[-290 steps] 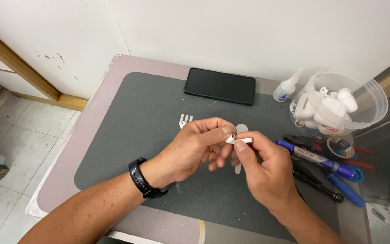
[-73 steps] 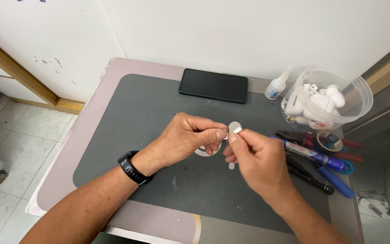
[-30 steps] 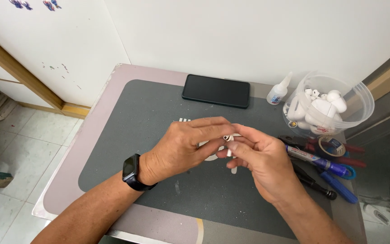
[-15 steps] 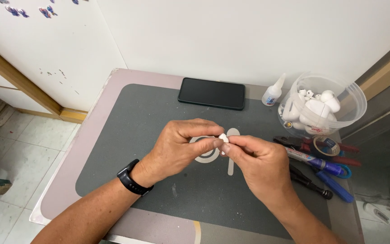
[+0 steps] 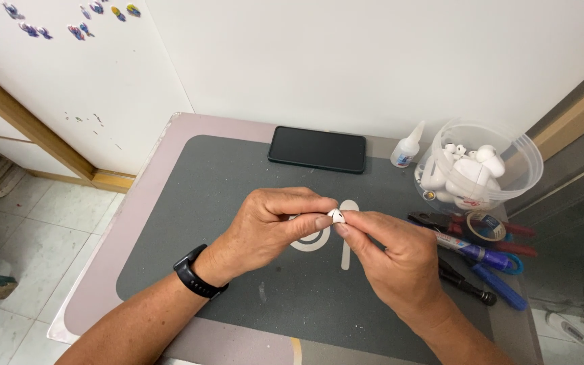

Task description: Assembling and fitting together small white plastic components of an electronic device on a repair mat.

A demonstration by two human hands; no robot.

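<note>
We look down on two bare hands meeting over the middle of a small table. The left hand (image 5: 275, 226), with a black smartwatch (image 5: 197, 274) on its wrist, curls its fingers inward, thumb and forefinger closed in a pinch. The right hand (image 5: 393, 260) comes in from the lower right and pinches from the other side. Between the fingertips of both hands sits a small white plastic piece (image 5: 336, 215), held just above the table; most of it is hidden, so we cannot tell its exact shape. Under the hands lies a dark grey work mat (image 5: 238, 176) with a white mark printed on it, spread over a pale pink tabletop (image 5: 136, 236). At the far edge of the mat rests a black phone (image 5: 317, 149), face up with its screen dark. To the right of the phone stands a small white glue bottle (image 5: 408, 144), and just beside that a clear round plastic tub (image 5: 488, 165) filled with white plastic parts. In front of the tub, near the right hand, lie a roll of tape (image 5: 485, 225), a blue marker (image 5: 471, 249), and several hand tools with red, blue and black handles (image 5: 501, 287). A white wall (image 5: 346, 61) rises behind the table.
</note>
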